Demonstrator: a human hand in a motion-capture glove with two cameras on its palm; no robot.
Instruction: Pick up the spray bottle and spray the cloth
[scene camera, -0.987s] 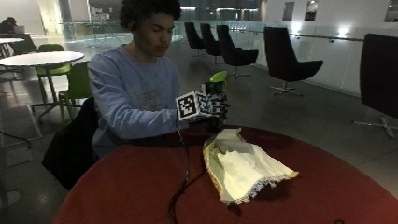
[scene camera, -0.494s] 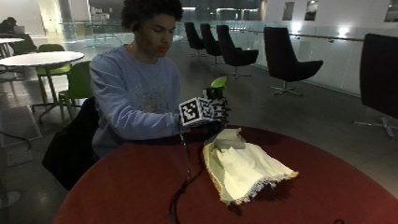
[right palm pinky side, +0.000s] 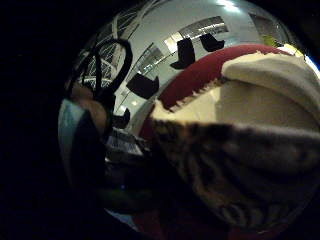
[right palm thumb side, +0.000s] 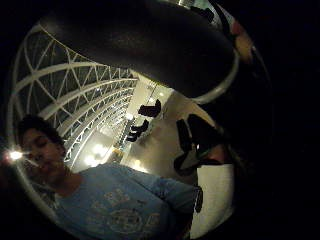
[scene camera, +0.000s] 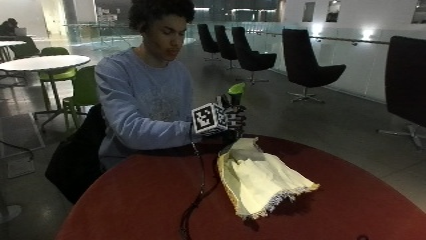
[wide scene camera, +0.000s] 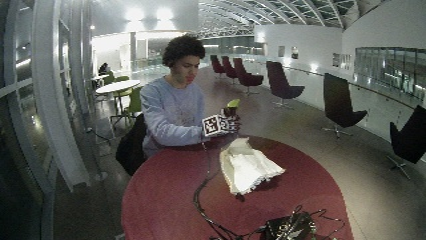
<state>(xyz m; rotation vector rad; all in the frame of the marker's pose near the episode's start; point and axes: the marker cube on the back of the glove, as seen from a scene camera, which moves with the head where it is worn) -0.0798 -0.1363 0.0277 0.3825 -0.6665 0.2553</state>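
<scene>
At the far edge of the table (scene camera: 133, 200) the person's gloved hand (scene camera: 229, 120) is raised above the tabletop with its fingers curled round the bottle (scene camera: 235, 92) — only the green top shows above the glove, the body hidden inside the grip. The cloth (scene camera: 263, 180), pale with a fringed edge, lies crumpled on the table just below and in front of the hand, its near end humped up toward the bottle and not clearly touching it. In the little-finger palm view the cloth (right palm pinky side: 260, 100) fills much of the field, with the table (right palm pinky side: 200, 75) behind it, so the palm looks to face the fabric. The pick-up looks done; the step in hand seems to be aiming, or the spraying itself, though no mist can be made out. Which way the nozzle points is not plain from here, nor whether a finger is on the trigger. The next move, as I judge it, calls for the nozzle turned down at the cloth and a squeeze of the trigger while the bottle is kept upright — and held back enough that the spray spreads over the fabric.
</scene>
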